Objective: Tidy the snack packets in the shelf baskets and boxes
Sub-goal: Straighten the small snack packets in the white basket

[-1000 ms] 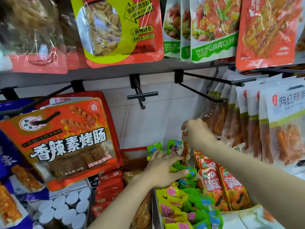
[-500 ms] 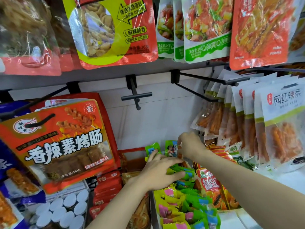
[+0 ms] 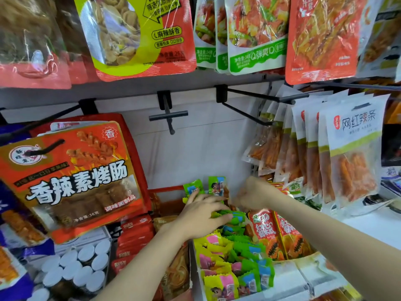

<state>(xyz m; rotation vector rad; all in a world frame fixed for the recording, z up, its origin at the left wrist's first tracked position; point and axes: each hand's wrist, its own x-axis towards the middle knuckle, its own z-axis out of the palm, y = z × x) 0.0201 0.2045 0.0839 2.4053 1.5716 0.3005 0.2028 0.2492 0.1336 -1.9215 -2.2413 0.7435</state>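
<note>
two bare forearms show, with no sleeve in view on either. the left hand (image 3: 200, 216) wears no glove, ring or watch. the right hand (image 3: 253, 195) is blurred; no glove shows on it, and its wrist carries no band or watch.

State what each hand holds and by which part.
Left hand presses flat on the green snack packets, no grip. Right hand is curled but blurred; what it holds cannot be told.
</note>
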